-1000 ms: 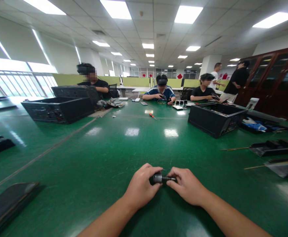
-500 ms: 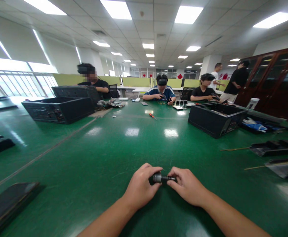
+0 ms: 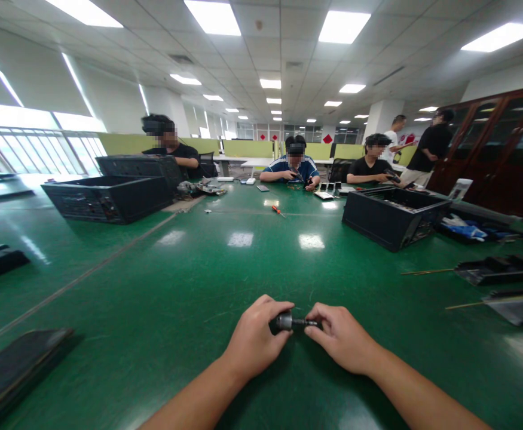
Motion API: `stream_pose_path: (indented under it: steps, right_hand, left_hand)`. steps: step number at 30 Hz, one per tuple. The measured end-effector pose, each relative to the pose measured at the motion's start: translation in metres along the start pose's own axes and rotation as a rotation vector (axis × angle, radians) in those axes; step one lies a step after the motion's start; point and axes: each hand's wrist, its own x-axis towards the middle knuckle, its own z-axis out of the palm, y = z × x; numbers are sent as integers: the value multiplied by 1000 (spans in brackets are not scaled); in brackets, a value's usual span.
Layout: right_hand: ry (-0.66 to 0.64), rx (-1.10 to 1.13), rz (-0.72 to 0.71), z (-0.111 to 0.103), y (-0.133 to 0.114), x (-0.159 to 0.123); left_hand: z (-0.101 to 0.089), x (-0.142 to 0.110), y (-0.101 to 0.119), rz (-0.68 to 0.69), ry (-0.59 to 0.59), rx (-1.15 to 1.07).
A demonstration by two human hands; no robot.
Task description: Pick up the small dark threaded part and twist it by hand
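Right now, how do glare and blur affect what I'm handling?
Head view: ceiling lights glare off the green tabletop. Head view, low centre: the shafted tool held by left hand and right hand lacks harsh glare, but fine detail is soft. Head view, edges: wide-angle distortion stretches things.

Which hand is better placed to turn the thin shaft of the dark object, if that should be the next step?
Probably the right hand: it pinches the thin shaft, while the left hand is curled around the thicker body and seems better suited to steadying.
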Motion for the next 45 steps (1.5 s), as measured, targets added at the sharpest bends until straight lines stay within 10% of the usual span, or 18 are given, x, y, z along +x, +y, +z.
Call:
stream_pose_path:
  steps: [45]
  right_hand:
    - [6,-19,-17,-7,4,-2]
  left_hand:
    - [-7,1,3,-17,36,7]
